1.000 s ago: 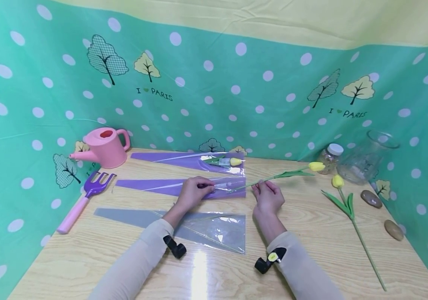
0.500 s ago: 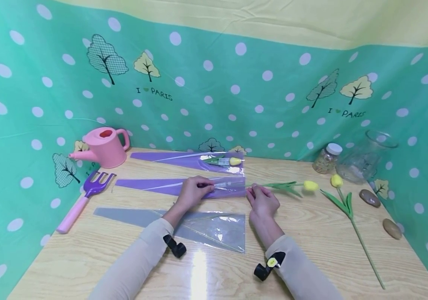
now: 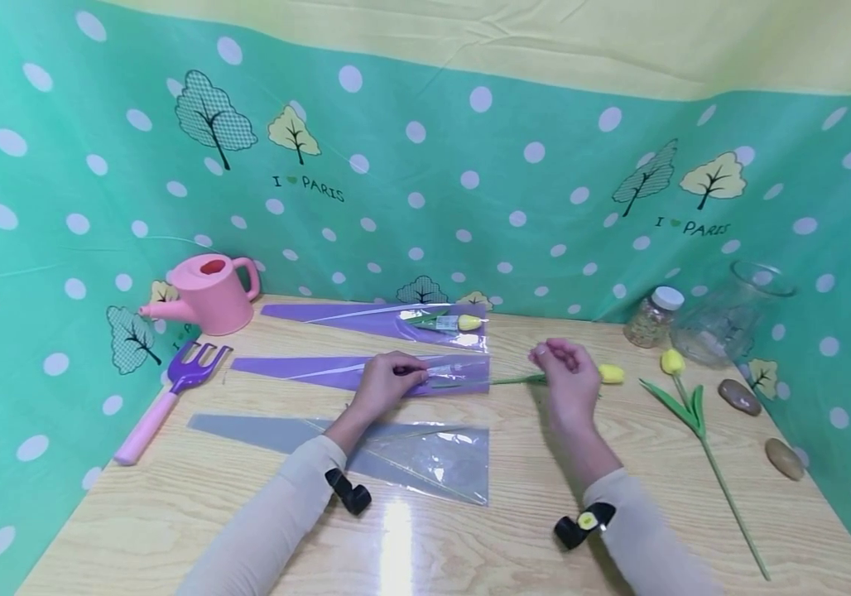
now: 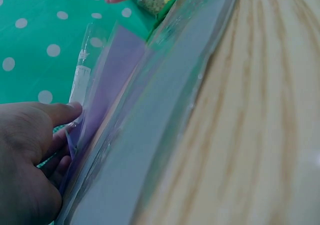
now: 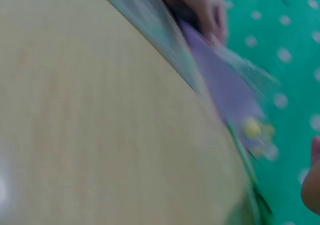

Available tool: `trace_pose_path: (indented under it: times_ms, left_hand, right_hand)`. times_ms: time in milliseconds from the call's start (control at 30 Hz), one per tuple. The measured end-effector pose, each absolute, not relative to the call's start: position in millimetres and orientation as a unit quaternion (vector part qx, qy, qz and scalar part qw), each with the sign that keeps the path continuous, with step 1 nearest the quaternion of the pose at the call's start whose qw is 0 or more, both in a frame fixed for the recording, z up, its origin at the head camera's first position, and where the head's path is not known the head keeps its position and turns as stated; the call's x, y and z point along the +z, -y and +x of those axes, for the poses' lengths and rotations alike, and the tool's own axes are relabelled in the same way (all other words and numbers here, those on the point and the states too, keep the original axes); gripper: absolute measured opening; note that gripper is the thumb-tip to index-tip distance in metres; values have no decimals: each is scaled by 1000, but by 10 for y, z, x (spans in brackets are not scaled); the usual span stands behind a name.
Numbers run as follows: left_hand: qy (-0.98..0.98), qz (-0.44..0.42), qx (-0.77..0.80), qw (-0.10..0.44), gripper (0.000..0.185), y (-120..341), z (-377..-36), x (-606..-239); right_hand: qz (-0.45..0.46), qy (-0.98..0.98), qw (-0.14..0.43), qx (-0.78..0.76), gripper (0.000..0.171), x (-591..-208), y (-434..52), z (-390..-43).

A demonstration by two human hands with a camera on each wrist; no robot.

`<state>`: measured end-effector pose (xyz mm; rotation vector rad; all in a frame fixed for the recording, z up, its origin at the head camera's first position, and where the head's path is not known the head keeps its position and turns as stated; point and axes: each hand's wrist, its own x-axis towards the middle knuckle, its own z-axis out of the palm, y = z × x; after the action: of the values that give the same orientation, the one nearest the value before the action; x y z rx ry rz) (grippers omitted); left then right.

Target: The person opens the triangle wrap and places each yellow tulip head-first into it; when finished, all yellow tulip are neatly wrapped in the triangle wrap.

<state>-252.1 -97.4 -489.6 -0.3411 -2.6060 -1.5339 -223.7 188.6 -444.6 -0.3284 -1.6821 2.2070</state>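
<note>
Lying left-to-right: yellow, green-stemmed tulip point(image 3: 526, 380), stem end overlapping purple-and-clear plastic sleeve point(image 3: 332, 374), inside or atop unclear. Right hand point(image 3: 573, 385) nearer, above tulip, fingers loosely curled, empty. Left hand point(image 3: 387, 385) pinches sleeve.

- At left, we see smooth pink plastic on the watering can point(image 3: 213, 298).
- At centre, we find glossy film on the middle purple wrapper point(image 3: 329, 372).
- Bottom centre, we see shiny wood grain on the table point(image 3: 478, 555).
- Right, we note smooth stones point(image 3: 740, 397) and a clear, glassy vase point(image 3: 719, 323).
</note>
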Motion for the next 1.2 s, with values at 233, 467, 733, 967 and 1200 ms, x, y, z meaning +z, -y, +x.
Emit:
trace_pose_path:
  times_ms: [233,467,733,967,1200]
  left_hand:
    - [856,-113,-502,47,16,981,-2517,-4886]
    - [857,-117,-499,51,16,1000,-2517,-4884]
    - [858,-119,-497,49,16,988,-2512,-4883]
    - [858,-120,-496,51,17,979,-2522,-4893]
    - [858,-123,-496,55,16,989,-2521,-4901]
  right_hand:
    - [-33,728,158,666,31,-4271,-2591,-2401]
    - [33,842,67,534,44,-4310,-3088,-2517]
    - [52,898,-3,438,43,-4367,-3375,-2605]
    - [53,911,-65,405,39,-4428,-3478,-2638]
    - [82,921,-56,377,31,-4562,-3520,-2669]
